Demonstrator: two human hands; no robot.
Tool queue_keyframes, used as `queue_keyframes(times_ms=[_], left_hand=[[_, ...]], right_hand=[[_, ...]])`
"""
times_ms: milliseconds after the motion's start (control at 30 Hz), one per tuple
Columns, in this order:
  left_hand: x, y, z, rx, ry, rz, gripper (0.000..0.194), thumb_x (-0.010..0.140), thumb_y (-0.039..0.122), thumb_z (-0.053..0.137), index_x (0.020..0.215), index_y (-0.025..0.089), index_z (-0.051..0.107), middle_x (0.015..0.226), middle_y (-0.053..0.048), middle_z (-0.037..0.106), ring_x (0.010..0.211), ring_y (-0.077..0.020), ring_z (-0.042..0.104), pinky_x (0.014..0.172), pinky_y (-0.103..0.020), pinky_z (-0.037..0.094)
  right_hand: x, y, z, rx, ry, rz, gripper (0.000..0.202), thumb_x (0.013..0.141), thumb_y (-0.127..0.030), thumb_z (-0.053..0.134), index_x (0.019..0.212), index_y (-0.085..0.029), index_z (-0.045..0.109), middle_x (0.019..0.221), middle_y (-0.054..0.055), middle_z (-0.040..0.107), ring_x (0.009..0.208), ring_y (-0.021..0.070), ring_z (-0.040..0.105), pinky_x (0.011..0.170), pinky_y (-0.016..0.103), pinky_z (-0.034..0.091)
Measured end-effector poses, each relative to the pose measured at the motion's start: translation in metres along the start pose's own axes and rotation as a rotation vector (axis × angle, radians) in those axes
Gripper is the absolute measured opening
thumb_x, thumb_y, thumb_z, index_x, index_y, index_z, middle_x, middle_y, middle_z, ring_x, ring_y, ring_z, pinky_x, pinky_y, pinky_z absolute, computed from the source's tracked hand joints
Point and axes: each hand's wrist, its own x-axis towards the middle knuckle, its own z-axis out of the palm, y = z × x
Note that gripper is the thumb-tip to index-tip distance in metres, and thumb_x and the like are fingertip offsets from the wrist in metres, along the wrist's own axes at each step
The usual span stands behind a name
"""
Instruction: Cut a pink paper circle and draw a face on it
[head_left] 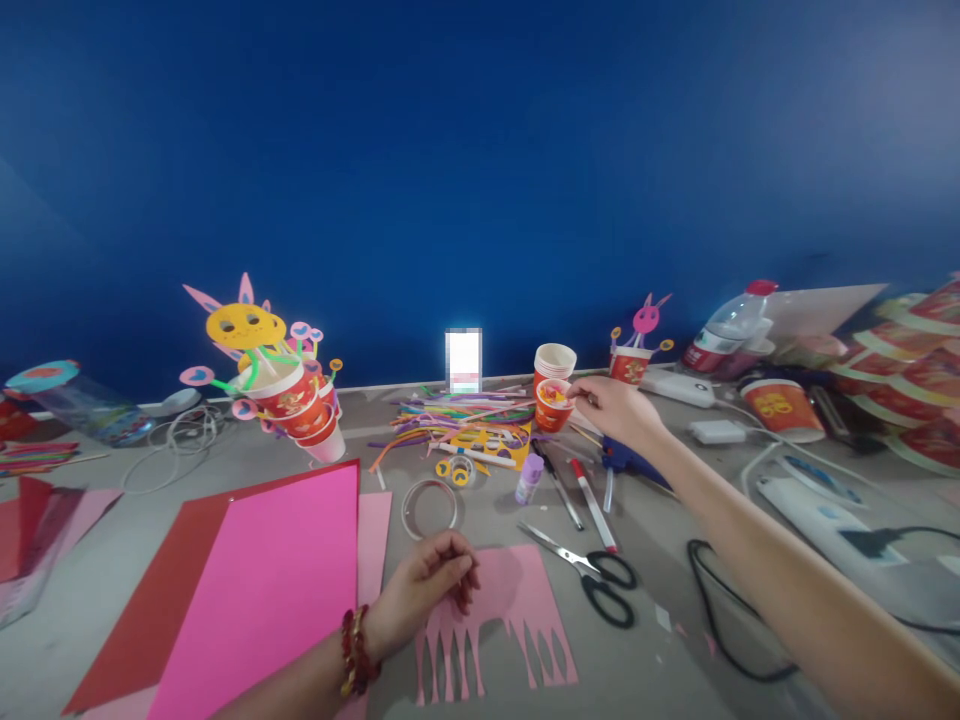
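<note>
My left hand (442, 578), with a red bead bracelet at the wrist, is over the upper left part of a cut pink paper (517, 590); its fingers are curled, and what they hold, if anything, is hidden. My right hand (607, 405) reaches to the rim of a red paper cup (553, 415) with small orange and pink pieces inside. Its fingers are pinched together at the cup's right edge, with any held piece too small to make out. Black-handled scissors (581, 565) lie partly open right of the pink paper.
Pink and red sheets (277, 590) lie at the left. Decorated rabbit cups (289, 395) stand behind them. A tape roll (429, 508), a glue stick (529, 480), a red marker (592, 505) and a blue glue gun (637, 465) lie mid-table. A bottle (724, 330) leans at the right.
</note>
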Motion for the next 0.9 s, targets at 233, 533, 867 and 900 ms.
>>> queue_keyframes(times_ms=[233, 533, 867, 900], left_hand=[[0.000, 0.000, 0.000, -0.002, 0.001, -0.004, 0.037, 0.084, 0.050, 0.067, 0.087, 0.014, 0.058, 0.074, -0.003, 0.063, 0.058, -0.0107, 0.057, 0.055, -0.024, 0.050], [0.000, 0.003, 0.002, 0.018, 0.011, -0.013, 0.038, 0.083, 0.051, 0.067, 0.085, 0.015, 0.057, 0.074, -0.003, 0.063, 0.057, -0.0109, 0.057, 0.053, -0.024, 0.050], [0.000, 0.001, 0.000, 0.021, -0.004, 0.008, 0.035, 0.085, 0.048, 0.066, 0.085, 0.014, 0.057, 0.073, -0.002, 0.062, 0.056, -0.0100, 0.056, 0.054, -0.023, 0.049], [0.000, 0.001, 0.000, 0.022, -0.004, 0.008, 0.035, 0.085, 0.048, 0.066, 0.085, 0.014, 0.057, 0.073, -0.002, 0.062, 0.056, -0.0099, 0.056, 0.054, -0.023, 0.049]], right_hand=[[-0.032, 0.008, 0.029, -0.074, -0.305, -0.214, 0.006, 0.078, -0.022, 0.061, 0.077, -0.024, 0.067, 0.083, -0.001, 0.071, 0.078, 0.0184, 0.065, 0.057, 0.023, 0.036], [-0.032, 0.007, 0.056, -0.143, -0.346, -0.118, 0.011, 0.080, -0.016, 0.057, 0.075, -0.021, 0.066, 0.084, 0.005, 0.072, 0.076, 0.0224, 0.066, 0.052, 0.024, 0.034], [-0.059, -0.018, 0.036, 0.034, -0.397, -0.261, 0.010, 0.081, -0.023, 0.059, 0.085, -0.024, 0.068, 0.085, -0.001, 0.073, 0.078, 0.0165, 0.066, 0.064, 0.021, 0.042], [-0.064, -0.023, 0.038, 0.069, -0.432, -0.301, 0.010, 0.081, -0.024, 0.059, 0.086, -0.024, 0.069, 0.085, -0.001, 0.073, 0.077, 0.0167, 0.066, 0.063, 0.022, 0.042]])
